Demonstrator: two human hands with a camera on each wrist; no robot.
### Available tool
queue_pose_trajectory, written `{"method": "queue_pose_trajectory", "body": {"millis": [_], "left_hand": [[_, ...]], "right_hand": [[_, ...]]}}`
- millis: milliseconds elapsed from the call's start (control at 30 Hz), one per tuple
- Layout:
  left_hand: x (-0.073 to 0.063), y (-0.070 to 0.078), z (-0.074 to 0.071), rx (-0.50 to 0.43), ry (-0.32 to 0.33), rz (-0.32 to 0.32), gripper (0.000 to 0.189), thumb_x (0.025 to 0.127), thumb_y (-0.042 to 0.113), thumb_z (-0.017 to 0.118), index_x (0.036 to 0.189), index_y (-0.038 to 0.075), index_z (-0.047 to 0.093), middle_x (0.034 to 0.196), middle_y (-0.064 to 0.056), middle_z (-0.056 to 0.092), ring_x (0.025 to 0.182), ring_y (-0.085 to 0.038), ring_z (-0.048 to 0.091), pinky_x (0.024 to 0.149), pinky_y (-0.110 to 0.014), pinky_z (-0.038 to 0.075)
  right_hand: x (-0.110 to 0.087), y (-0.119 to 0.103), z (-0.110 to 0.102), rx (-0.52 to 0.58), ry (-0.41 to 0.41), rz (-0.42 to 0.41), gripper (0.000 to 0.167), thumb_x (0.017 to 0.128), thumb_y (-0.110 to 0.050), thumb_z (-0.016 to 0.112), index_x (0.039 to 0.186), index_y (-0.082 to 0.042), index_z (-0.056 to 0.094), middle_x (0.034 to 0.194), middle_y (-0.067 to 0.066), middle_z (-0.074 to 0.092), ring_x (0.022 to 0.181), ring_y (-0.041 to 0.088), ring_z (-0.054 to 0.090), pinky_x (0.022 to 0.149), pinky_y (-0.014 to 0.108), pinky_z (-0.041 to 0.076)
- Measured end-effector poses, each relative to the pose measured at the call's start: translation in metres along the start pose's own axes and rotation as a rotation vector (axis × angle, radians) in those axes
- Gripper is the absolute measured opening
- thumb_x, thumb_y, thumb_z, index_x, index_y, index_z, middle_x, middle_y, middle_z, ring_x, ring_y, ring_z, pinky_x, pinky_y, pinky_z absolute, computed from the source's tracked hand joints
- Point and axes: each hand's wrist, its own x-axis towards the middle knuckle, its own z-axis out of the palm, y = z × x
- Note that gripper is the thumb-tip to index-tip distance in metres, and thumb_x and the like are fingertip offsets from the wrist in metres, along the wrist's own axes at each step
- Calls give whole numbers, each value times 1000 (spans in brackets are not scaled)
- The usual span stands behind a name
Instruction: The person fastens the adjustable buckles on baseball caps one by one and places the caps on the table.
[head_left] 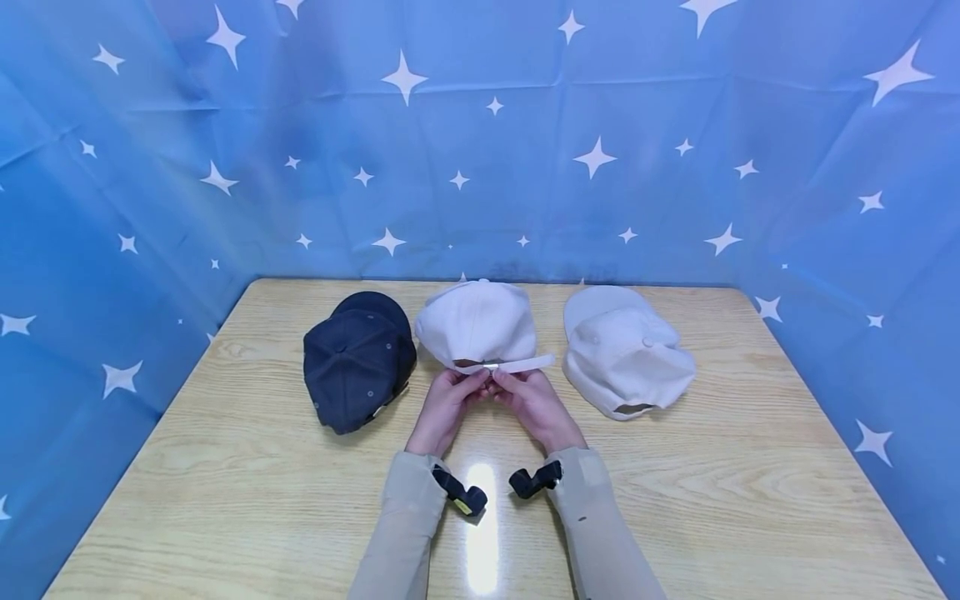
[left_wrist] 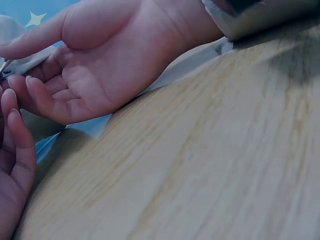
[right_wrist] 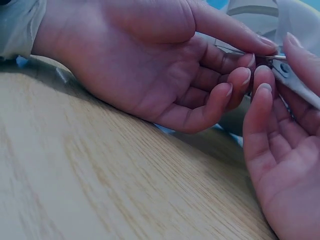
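In the head view a white cap (head_left: 477, 321) stands at the middle of the table, its back opening toward me. Its strap (head_left: 528, 363) runs across that opening, with the free end sticking out to the right. At the small metal buckle (head_left: 491, 367), my left hand (head_left: 444, 407) and right hand (head_left: 542, 407) meet, thumbs on top, pinching the strap. The right wrist view has my left hand (right_wrist: 145, 65) across from it, fingers curled under the strap (right_wrist: 302, 90). My right hand (left_wrist: 115, 65) mirrors it in the left wrist view. Fingers partly cover the buckle.
A dark navy cap (head_left: 356, 362) lies to the left, its brim toward the back. On the right lies another white cap (head_left: 626, 354), with a dented crown. All rest on the wooden table (head_left: 750, 483), before a blue star-patterned cloth (head_left: 480, 200).
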Motion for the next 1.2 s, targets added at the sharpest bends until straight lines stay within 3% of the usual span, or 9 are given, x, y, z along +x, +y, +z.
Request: {"method": "queue_pose_trajectory", "body": {"millis": [467,700,1200], "left_hand": [[-2,3,3,22,22,-25,20,79,20,68,90,5,59,85,-4,61,67,-11,56,66,-23,47],[-3,3,2,17,18,-29,15,80,17,67,89,7,60,85,-2,61,68,-12,56,68,-24,46],[-2,3,2,-24,37,-24,16,82,16,65,92,6,57,84,-4,60,68,-12,56,67,-24,46]], "right_hand": [[-2,-4,3,-101,173,10,16,82,-10,64,95,-4,56,82,4,60,73,14,56,65,23,45],[-3,-4,3,-217,202,-49,16,81,-15,65,91,-4,60,81,4,60,71,15,55,64,26,44],[-1,-1,1,-240,192,-40,27,83,-24,64,98,-3,57,85,5,59,74,16,55,65,26,46]]}}
